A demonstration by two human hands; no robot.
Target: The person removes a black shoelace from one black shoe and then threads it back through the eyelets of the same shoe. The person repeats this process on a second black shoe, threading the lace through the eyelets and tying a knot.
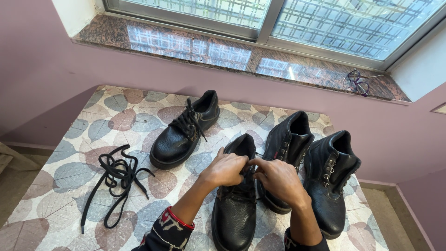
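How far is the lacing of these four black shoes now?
Done: the far-left shoe looks fully laced and stands apart. In hand: the left hand and right hand meet over the lacing area of the front shoe. Left: the two right-hand shoes show bare eyelets, and the loose black laces lie on the leaf-patterned table.

My left hand [226, 169] and right hand [277, 180] cover the lace area of the black pebbled-leather boot [234, 211] under them, so I cannot tell what my fingertips grip. Its heel runs off the bottom edge, as do my sleeves. The unlaced black boot [288, 144] behind my right hand has its toe hidden. The small spectacles [357, 83] on the stone windowsill [153, 39] are too tiny to make out.
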